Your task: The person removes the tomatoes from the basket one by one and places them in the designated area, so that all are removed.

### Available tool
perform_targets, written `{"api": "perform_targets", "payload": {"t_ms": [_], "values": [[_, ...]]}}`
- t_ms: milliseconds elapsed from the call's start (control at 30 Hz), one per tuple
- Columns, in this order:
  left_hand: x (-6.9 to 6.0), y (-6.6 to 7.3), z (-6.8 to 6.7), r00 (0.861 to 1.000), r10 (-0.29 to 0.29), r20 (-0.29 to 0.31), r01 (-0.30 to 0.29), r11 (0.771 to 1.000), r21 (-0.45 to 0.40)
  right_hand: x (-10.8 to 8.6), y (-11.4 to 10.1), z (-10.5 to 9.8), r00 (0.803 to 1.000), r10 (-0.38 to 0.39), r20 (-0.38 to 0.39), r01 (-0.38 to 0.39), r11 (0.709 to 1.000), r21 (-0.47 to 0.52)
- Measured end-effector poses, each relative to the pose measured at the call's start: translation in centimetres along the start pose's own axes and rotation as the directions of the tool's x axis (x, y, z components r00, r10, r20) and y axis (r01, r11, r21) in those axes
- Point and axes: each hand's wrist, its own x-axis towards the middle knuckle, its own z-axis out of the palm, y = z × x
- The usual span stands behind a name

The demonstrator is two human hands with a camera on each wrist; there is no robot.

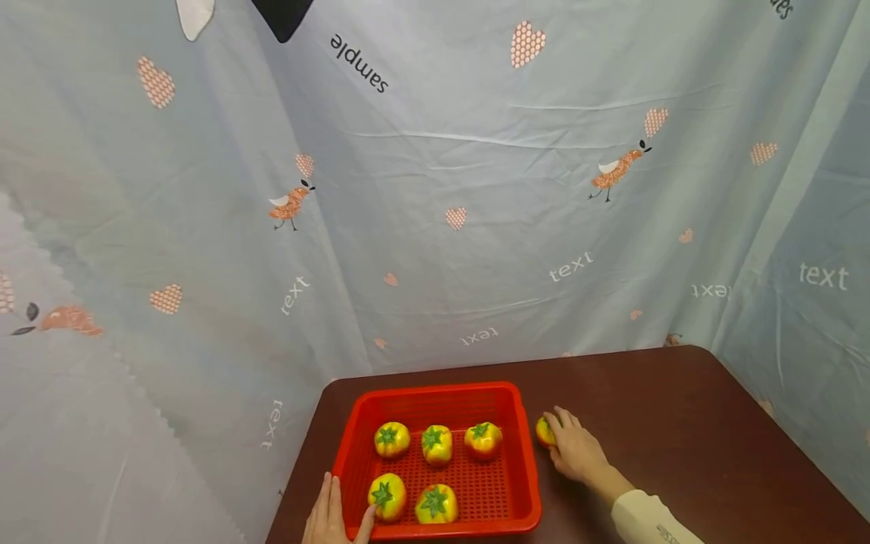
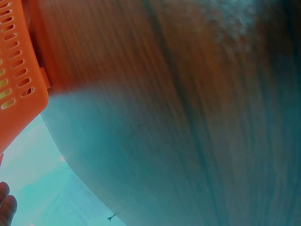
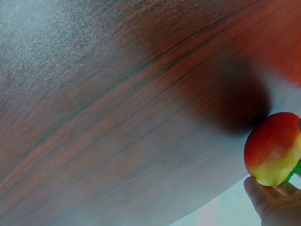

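A red plastic basket [image 1: 530, 483] with slotted walls stands on the table in the head view. Inside lie several yellow-and-red tomatoes [image 1: 437, 444] with green star-shaped tops. My left hand [image 1: 331, 517] rests at the basket's near left corner, fingers extended along the outside and thumb over the rim. Only its fingertips [image 2: 7, 207] show in the left wrist view, at the lower left. To the right of the basket, my right hand [image 1: 578, 449] grips another tomato [image 3: 273, 148] at the table surface. The fingers partly cover this tomato in the head view.
The dark brown wooden table [image 1: 680, 438] extends to the right of the basket and has rounded corners. A pale grey-blue curtain [image 1: 476, 264] printed with birds, hearts and words hangs behind the table and along its sides.
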Motion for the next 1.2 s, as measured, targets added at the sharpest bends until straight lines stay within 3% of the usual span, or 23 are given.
{"api": "perform_targets", "payload": {"t_ms": [367, 600, 900, 1200], "values": [[-0.2, 0.2, -0.1, 0.998, -0.038, 0.046, 0.037, 0.999, 0.035, 0.1, 0.0, -0.2, 1.0, -0.005, 0.017, 0.006, 0.999, -0.041], [-0.1, 0.3, -0.2, 0.997, -0.054, 0.06, 0.051, 0.998, 0.043, 1.5, -1.3, -1.6, 0.998, -0.048, -0.035, 0.046, 0.998, -0.036], [-0.2, 0.3, -0.3, 0.997, -0.05, 0.053, 0.048, 0.998, 0.047, 4.6, -6.1, -4.2, 0.968, -0.205, -0.144, 0.203, 0.979, -0.031], [-0.1, 0.2, -0.4, 0.999, -0.022, 0.023, 0.022, 0.999, 0.036, 5.4, -13.3, -6.5, 0.924, -0.378, -0.062, 0.379, 0.925, -0.002]]}}
